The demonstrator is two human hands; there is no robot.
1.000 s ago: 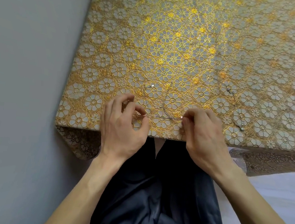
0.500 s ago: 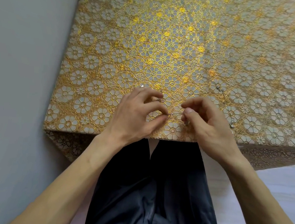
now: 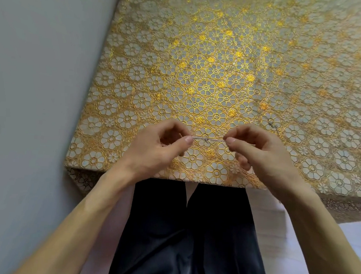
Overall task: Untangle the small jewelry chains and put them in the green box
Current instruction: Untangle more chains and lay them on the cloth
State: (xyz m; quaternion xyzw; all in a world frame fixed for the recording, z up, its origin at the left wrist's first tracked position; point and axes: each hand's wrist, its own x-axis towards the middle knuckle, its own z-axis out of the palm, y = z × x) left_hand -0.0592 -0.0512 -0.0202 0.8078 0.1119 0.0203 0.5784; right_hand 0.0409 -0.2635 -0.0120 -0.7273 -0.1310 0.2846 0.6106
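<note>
Pinching a thin silver chain (image 3: 212, 140) between thumb and forefinger, the left hand (image 3: 157, 148) and the right hand (image 3: 262, 156) hold it stretched in a short straight line just above the table (image 3: 202, 63). Both hands are closed on the chain. The other fingers of each are curled under the palm, and those of the left hand hold nothing that I can see. A small dark knot (image 3: 206, 140) sits near the middle of the stretched part, a little closer to the left thumb (image 3: 188, 140). The two hands are near the front edge of the table, and the wrists pass over this edge. A gold flower tablecloth (image 3: 134, 103) covers the table and hangs down at the front corner. On the left side the table ends close to a grey wall (image 3: 39, 82), so there is little room on that side; beyond the hands and to the right there is wide cloth. I count two hands and two chains. The second chain (image 3: 271, 123) lies on the cloth beyond the right hand, apart from it, and it is too faint to say how it lies. Black trousers (image 3: 185, 234) show below the table edge.
</note>
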